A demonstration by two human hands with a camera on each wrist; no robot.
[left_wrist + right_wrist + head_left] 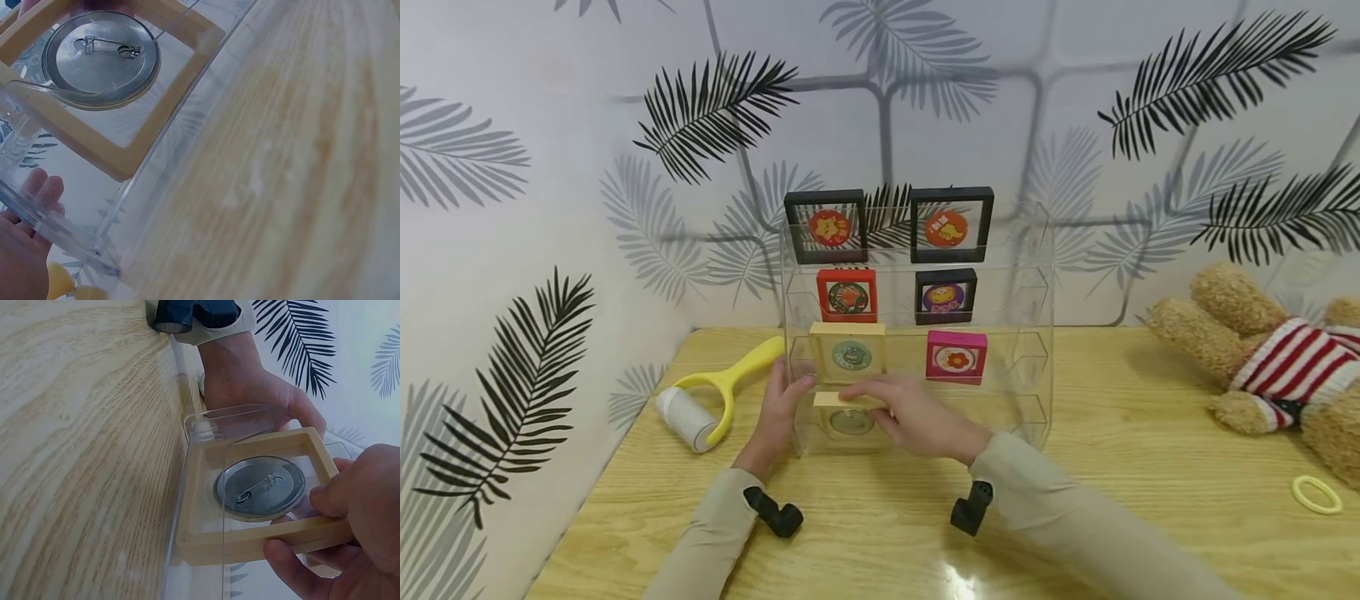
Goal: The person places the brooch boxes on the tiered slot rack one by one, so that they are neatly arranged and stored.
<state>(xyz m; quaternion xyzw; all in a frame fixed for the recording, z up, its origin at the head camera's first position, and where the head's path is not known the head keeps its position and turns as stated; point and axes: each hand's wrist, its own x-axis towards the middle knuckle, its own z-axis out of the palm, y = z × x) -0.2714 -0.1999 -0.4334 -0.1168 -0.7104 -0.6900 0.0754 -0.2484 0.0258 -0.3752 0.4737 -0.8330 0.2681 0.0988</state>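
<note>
A clear acrylic display rack (917, 408) with stepped shelves stands on the table against the wall. My right hand (917, 417) pinches a cream-coloured frame (212, 547) at the left of the lowest shelf, thumb on its clear window and a finger under its edge. Inside the frame is a round pin badge (259, 487), its metal back and safety pin toward the wrist cameras. My left hand (777, 412) grips the rack's left side, the thumb toward the front. In the left wrist view its fingers (47, 190) show behind the clear side panel.
Above are framed badges: a cream frame (848, 327), a pink frame (957, 338), a red frame (847, 273) and several black frames (952, 193). A yellow-handled lint roller (688, 421) lies left. Right are a teddy bear (1296, 367) and a yellow ring (1317, 507).
</note>
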